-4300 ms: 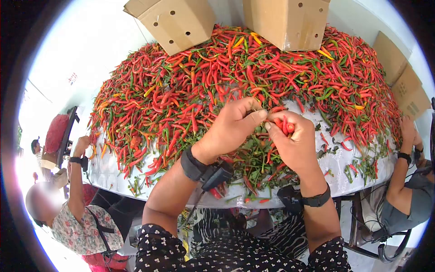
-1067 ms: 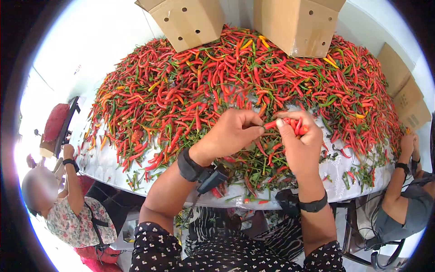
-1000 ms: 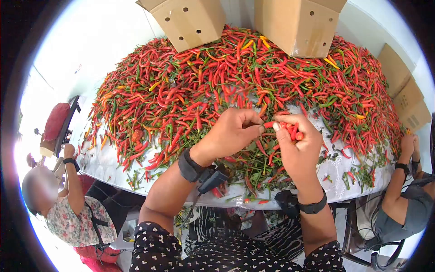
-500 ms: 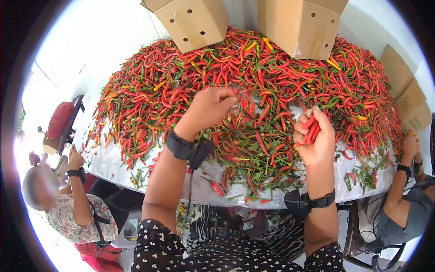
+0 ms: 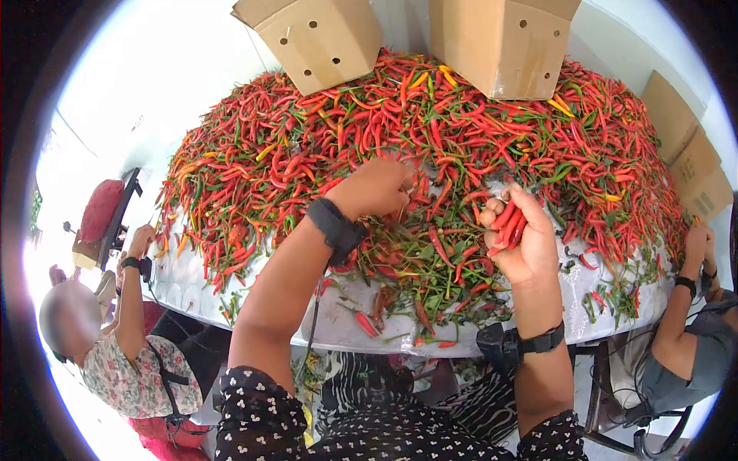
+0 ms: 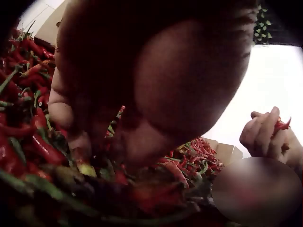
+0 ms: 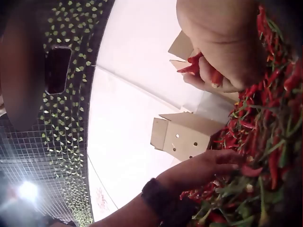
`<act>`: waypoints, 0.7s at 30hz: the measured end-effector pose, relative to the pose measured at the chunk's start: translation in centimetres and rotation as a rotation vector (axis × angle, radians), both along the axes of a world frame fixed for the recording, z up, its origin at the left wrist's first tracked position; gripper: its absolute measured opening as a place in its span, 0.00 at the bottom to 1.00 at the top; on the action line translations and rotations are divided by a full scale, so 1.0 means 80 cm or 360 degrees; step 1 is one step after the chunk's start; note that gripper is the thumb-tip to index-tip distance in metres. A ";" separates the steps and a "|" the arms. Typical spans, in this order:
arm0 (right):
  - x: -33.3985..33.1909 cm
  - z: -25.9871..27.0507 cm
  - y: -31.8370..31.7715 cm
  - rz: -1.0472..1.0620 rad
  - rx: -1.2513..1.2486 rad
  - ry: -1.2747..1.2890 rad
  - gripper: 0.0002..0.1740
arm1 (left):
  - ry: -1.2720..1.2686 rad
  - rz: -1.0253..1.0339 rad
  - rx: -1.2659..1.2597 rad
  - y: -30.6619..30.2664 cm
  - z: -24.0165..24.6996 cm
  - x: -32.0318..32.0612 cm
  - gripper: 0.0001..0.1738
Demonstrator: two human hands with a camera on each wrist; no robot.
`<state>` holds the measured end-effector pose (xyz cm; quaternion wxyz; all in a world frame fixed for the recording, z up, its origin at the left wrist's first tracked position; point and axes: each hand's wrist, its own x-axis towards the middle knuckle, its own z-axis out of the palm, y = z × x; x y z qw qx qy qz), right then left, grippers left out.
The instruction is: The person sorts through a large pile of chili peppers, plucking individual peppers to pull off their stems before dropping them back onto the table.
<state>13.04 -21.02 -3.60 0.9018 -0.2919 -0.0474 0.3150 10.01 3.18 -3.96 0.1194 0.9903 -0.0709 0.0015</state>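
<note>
Several red chili peppers (image 5: 507, 224) lie in my right hand (image 5: 530, 246), whose fingers curl round them, palm turned up, above the right side of the table. The right wrist view shows red chili (image 7: 191, 66) ends poking out of that grip. My left hand (image 5: 377, 187) reaches down into the heap of chili peppers (image 5: 346, 131), its fingertips hidden from above. In the left wrist view, its thumb and fingers stand apart among red peppers and green stems, with a fingertip right at a yellowish stem end (image 6: 86, 169).
Green stems and leaves (image 5: 442, 284) lie in front of me. Two cardboard boxes (image 5: 327, 42) with holes stand at the back of the white-covered table (image 5: 307, 326). One person (image 5: 138, 369) sits at the left, another (image 5: 684, 338) at the right.
My hands worked together on a red chili a second ago, then parted. The left went leftward, then down into the heap; the right moved rightward, turned palm up, keeping its chili peppers.
</note>
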 end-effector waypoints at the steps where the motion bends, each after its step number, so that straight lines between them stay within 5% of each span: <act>1: -0.002 0.001 0.002 -0.0027 -0.0053 -0.0023 0.07 | -0.0006 0.0000 0.0005 0.002 -0.001 -0.002 0.14; 4: -0.002 -0.001 0.004 0.0064 -0.0023 -0.0048 0.07 | 0.0004 -0.0129 -0.0353 0.003 0.004 -0.010 0.12; 10: -0.013 -0.003 0.016 0.0076 -0.0230 -0.0133 0.05 | -0.0051 0.0149 -0.0975 -0.011 0.033 -0.036 0.08; 13: -0.014 -0.001 0.016 0.0089 -0.0191 -0.0080 0.06 | -0.0176 0.0101 -0.0906 -0.008 0.026 -0.036 0.07; 15: -0.013 0.001 0.015 0.0099 -0.0196 -0.0079 0.06 | -0.0699 -0.0083 -0.0229 0.003 0.007 -0.028 0.07; 21: -0.012 0.002 0.014 0.0071 -0.0174 -0.0136 0.05 | -0.0303 -0.0110 0.0129 0.001 0.005 -0.008 0.12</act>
